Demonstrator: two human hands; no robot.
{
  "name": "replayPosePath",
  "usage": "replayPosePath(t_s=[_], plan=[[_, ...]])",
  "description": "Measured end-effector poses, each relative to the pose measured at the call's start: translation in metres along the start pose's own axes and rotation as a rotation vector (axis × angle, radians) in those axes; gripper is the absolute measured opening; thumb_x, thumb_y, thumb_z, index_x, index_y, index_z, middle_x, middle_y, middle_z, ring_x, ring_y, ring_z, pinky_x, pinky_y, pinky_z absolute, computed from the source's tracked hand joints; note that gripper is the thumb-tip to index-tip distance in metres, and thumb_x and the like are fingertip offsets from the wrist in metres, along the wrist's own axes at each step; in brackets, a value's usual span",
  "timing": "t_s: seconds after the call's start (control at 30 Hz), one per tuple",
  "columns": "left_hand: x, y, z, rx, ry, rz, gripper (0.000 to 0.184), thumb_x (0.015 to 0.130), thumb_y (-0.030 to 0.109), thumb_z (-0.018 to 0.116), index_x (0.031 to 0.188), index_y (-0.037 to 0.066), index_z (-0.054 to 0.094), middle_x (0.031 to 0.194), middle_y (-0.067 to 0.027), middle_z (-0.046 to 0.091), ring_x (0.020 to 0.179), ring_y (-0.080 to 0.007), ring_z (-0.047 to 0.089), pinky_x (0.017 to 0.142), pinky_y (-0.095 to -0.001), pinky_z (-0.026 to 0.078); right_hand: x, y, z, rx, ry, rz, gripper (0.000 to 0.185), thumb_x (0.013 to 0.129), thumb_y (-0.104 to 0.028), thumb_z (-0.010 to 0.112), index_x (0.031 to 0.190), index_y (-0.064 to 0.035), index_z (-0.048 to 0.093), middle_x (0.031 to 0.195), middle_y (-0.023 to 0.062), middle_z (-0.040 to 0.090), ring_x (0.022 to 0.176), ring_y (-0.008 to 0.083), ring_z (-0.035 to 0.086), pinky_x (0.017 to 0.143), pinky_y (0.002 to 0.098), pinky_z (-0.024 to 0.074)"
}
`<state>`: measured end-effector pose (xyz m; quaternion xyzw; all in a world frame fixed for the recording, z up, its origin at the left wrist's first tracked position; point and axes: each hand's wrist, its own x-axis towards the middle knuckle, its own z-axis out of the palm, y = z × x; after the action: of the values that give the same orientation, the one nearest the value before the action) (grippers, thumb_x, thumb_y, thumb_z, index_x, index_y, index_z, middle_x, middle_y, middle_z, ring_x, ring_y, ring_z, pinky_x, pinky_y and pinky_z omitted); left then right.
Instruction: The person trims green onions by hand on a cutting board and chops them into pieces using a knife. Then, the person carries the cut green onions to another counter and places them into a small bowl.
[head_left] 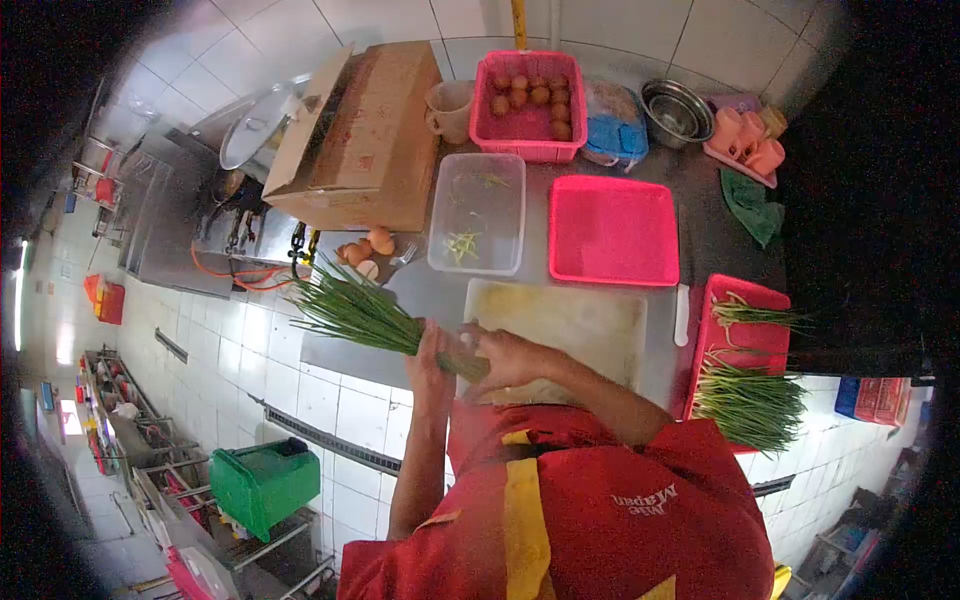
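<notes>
A thick bunch of spring onions (355,310) is held in front of my body, its green tips pointing to the left. My left hand (430,352) is wrapped round the stalks near their lower end. At the bunch's right end is my right hand (508,358), its fingers curled against the stalk ends and slightly blurred. Just beyond my right hand lies a pale cutting board (570,325). More spring onions (750,400) lie in a red tray (708,350) on the right, and a knife with a white handle (682,318) rests beside the board.
Behind the board stand a clear plastic container (478,225) with green scraps and a pink tray (613,232). Farther back are a cardboard box (365,140), a pink basket (528,148) of eggs and metal bowls (678,112). Eggshells (368,250) lie left of the container.
</notes>
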<state>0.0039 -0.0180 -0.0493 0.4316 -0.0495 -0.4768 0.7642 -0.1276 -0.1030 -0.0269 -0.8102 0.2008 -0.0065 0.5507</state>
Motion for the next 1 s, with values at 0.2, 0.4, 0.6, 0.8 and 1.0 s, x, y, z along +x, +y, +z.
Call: replayPosePath(t_s=[0.2,0.4,0.6,0.8,1.0], plan=[[-0.007,-0.025,0.052,0.232,-0.056,0.025,0.012,0.088,0.012,0.060,0.081,0.007,0.051,0.064,-0.0020,0.047,0.063,-0.0145,0.050,0.065,-0.0320,0.046,-0.020,0.035,0.011,0.022,0.209,0.067,0.034,0.069,-0.030,0.073,0.072,0.0007,0.060,0.065,0.0156,0.060,0.058,0.0216,0.056,0.057,0.0372,0.0449],[-0.006,-0.045,0.062,0.017,-0.128,-0.293,0.014,0.087,0.012,0.062,0.091,0.012,0.049,0.067,0.0004,0.043,0.065,-0.0159,0.048,0.074,-0.0371,0.047,-0.047,0.061,0.001,0.613,-0.060,0.307,0.021,0.077,-0.015,0.067,0.067,-0.0032,0.053,0.053,0.0020,0.049,0.044,0.0109,0.044,0.043,0.0291,0.0373],[0.007,-0.059,0.040,-0.230,-0.084,-0.381,0.016,0.086,0.006,0.060,0.094,0.012,0.047,0.074,-0.0015,0.047,0.068,-0.0165,0.051,0.075,-0.0349,0.046,-0.082,0.090,-0.018,0.903,-0.259,0.566,0.020,0.077,-0.009,0.065,0.068,-0.0055,0.048,0.051,-0.0032,0.038,0.042,0.0069,0.036,0.038,0.0261,0.0309],[0.043,-0.059,-0.037,-0.039,0.247,-0.036,0.030,0.081,0.014,0.067,0.104,0.010,0.047,0.090,-0.0072,0.054,0.080,-0.0234,0.055,0.082,-0.0390,0.046,-0.092,0.117,-0.040,0.755,-0.406,0.765,0.020,0.076,-0.011,0.067,0.069,-0.0058,0.048,0.051,-0.0033,0.037,0.041,0.0076,0.035,0.037,0.0262,0.0297],[-0.009,-0.048,0.006,1.413,-0.290,1.020,0.070,0.077,0.032,0.071,0.134,0.006,0.039,0.133,-0.0189,0.043,0.131,-0.0365,0.031,0.108,-0.0486,0.023,-0.083,0.152,-0.041,0.623,-0.561,0.858,0.018,0.077,-0.017,0.067,0.069,-0.0102,0.052,0.052,-0.0038,0.037,0.043,0.0083,0.036,0.040,0.0275,0.0313]])
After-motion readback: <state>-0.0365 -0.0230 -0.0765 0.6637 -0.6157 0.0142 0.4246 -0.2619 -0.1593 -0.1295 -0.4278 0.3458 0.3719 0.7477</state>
